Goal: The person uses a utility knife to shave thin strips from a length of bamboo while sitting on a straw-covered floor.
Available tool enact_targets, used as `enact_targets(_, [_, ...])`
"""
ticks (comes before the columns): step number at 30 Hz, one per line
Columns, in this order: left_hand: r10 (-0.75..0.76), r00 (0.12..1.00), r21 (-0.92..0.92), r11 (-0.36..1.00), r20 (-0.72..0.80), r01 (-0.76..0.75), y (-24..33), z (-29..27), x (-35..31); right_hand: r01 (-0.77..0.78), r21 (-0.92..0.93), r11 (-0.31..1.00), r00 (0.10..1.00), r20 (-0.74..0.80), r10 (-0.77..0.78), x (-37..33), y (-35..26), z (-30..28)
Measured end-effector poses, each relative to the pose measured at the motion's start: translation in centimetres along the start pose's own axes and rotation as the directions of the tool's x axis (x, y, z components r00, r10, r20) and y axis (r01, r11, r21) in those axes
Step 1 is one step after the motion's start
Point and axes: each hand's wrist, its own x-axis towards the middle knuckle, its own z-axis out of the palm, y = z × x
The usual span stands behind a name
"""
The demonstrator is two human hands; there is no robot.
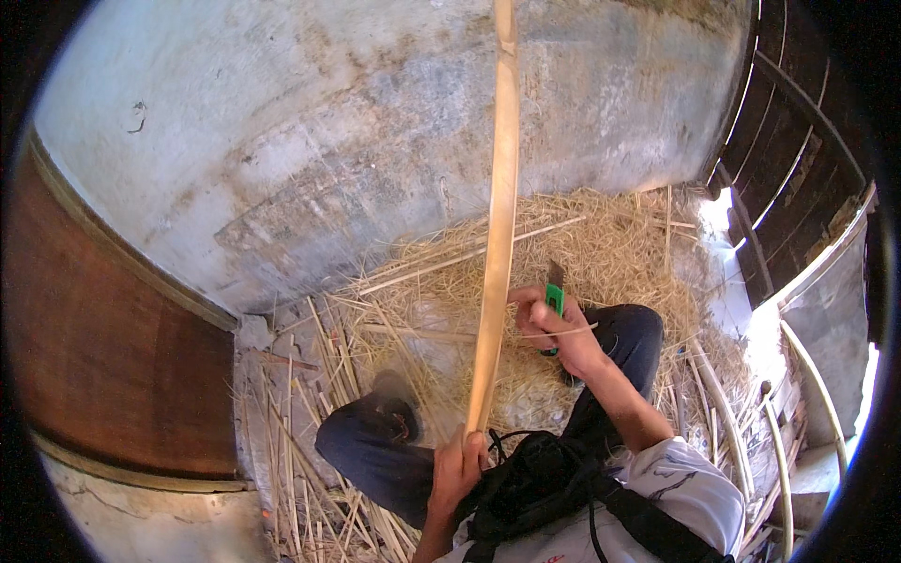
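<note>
A long, pale yellow strip that looks like split bamboo [500, 188] rises from my lap to the top edge of the head view. My left hand [456, 472] is closed round its lower end. In my right hand [563, 333], just right of the strip, is a green utility knife [555, 300] with its blade pointing away from me. A thin sliver [574, 330] crosses in front of that hand; whether the fingers pinch it I cannot tell. Part of the knife's handle is hidden by my fingers.
Pale shavings [601, 235] cover the floor between my bent legs and the stained wall [375, 141]. Loose thin sticks [310, 469] lie at the left, beside a brown panel [122, 347]. Several poles [779, 460] lean at the right near a dark slatted panel [788, 141].
</note>
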Motion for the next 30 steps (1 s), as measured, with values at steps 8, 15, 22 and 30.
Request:
enact_targets(8, [-0.084, 0.995, 0.132, 0.988, 0.048, 0.077, 0.8, -0.6, 1.8, 0.022, -0.131, 0.991, 0.999, -0.045, -0.028, 0.8, 0.3, 1.2])
enact_targets(15, [0.173, 0.985, 0.020, 0.985, -0.008, -0.172, -0.2, -1.1, 3.6, -0.003, -0.359, 0.933, 0.998, -0.063, -0.021, -0.2, 2.5, 2.1])
enact_targets(22, [-0.109, 0.994, -0.202, 0.973, 0.004, 0.108, 6.0, -2.2, 5.4, 0.048, -0.243, 0.969, 0.998, 0.051, -0.036, -0.1, 2.9, 2.6])
enact_targets(30, [-0.086, 0.993, -0.112, 0.991, -0.077, 0.078, 5.1, -1.2, 5.2, -0.035, -0.265, 0.964, 0.979, 0.184, 0.086, -0.8, 1.2, 1.1])
